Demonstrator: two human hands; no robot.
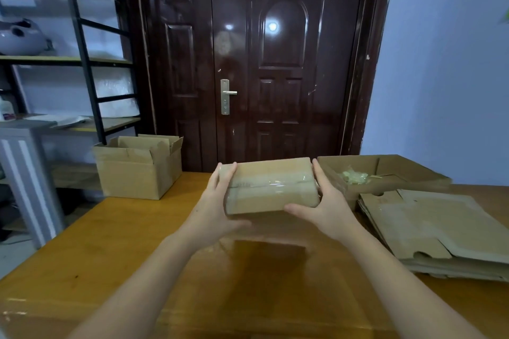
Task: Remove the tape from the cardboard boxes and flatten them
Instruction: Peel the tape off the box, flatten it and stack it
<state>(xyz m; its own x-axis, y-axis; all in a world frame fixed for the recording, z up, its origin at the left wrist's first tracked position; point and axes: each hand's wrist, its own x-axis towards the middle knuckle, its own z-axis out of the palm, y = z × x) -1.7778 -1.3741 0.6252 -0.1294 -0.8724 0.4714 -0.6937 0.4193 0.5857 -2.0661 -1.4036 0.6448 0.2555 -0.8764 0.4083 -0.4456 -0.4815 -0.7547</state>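
Observation:
A small closed cardboard box [271, 186] is held above the wooden table [115, 234], with a strip of clear tape running across its top seam. My left hand [214, 206] grips its left end, fingers over the top edge. My right hand [326, 203] grips its right end, thumb under the near edge. The box casts a dark shadow on the table below it.
An open cardboard box [137, 170] stands at the table's back left. A shallow open box [385, 170] at the back right holds crumpled tape scraps [354, 175]. A pile of flattened boxes [432, 231] lies at the right. A dark door [261, 58] and metal shelves [68, 58] stand behind.

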